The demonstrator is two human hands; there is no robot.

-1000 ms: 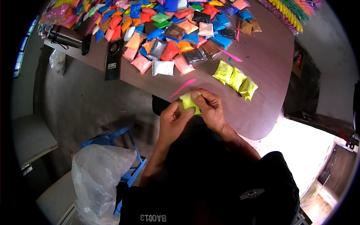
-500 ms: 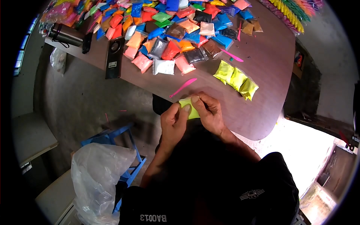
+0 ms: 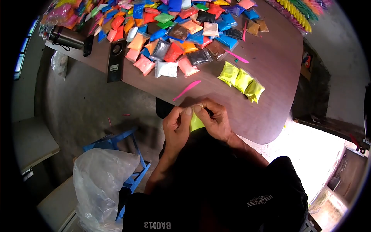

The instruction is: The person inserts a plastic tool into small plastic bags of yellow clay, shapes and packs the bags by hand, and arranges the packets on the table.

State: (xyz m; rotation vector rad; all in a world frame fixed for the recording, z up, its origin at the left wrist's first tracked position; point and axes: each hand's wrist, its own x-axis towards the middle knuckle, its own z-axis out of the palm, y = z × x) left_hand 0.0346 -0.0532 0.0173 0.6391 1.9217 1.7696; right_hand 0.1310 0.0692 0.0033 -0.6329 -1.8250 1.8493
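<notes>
A small yellow packet [image 3: 196, 123] hangs between my hands at the table's near edge, partly hidden behind my fingers. My left hand [image 3: 177, 123] pinches its upper edge from one side, thumb pointing up. My right hand [image 3: 215, 119] grips the same edge from the other side, and the two thumb tips nearly meet. Just beyond the hands, a pink plastic knife [image 3: 187, 90] lies on the table. Further right sit three joined yellow packets [image 3: 242, 80] in a row.
Many coloured packets [image 3: 166, 50] cover the far part of the brown table [image 3: 266, 116]. A dark metal flask [image 3: 67, 37] and a black box-like object [image 3: 115, 62] stand at the left edge. Below left are a blue stool [image 3: 133, 135] and a clear plastic bag [image 3: 102, 181].
My thumbs have come closer together at the packet's top edge, and the packet now hangs lower between them, with less of it showing. The view has shifted slightly.
</notes>
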